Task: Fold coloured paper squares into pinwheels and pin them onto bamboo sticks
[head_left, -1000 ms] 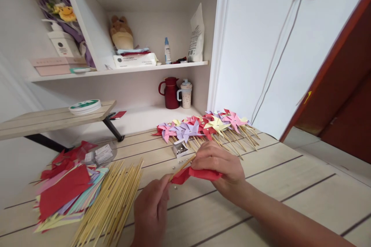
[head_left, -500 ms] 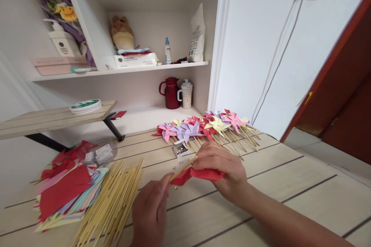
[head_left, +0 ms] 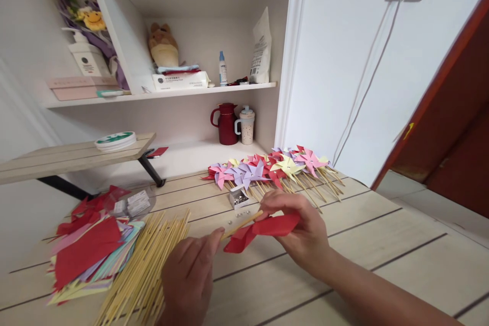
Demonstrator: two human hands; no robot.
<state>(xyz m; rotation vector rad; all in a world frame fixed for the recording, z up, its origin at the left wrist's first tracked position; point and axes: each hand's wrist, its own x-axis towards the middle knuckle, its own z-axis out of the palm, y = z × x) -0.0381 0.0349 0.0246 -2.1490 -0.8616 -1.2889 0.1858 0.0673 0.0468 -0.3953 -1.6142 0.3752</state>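
Observation:
A red paper pinwheel [head_left: 273,225] and the end of a thin wooden stick [head_left: 242,224] are pinched in my right hand [head_left: 305,224], its fingers closed over their top. My left hand [head_left: 189,270] is closed on the stick's nearer end, thumb and forefinger pressed together. The left tip of the red paper hangs free below the stick. Just beyond my hands stands a small open box [head_left: 239,197] of shiny metal pins, with several small clear beads [head_left: 239,215] lying in front of it.
Finished pinwheels [head_left: 267,168] on sticks lie in a pile at the back. Loose bamboo sticks [head_left: 145,270] and stacked coloured paper [head_left: 87,254] lie to the left, near a clear plastic container [head_left: 137,204]. A small raised shelf [head_left: 76,155] stands at the left.
My left hand has moved slightly left and down, away from the red paper's tip, which now shows free. My right hand has tilted a little, baring more of the paper.

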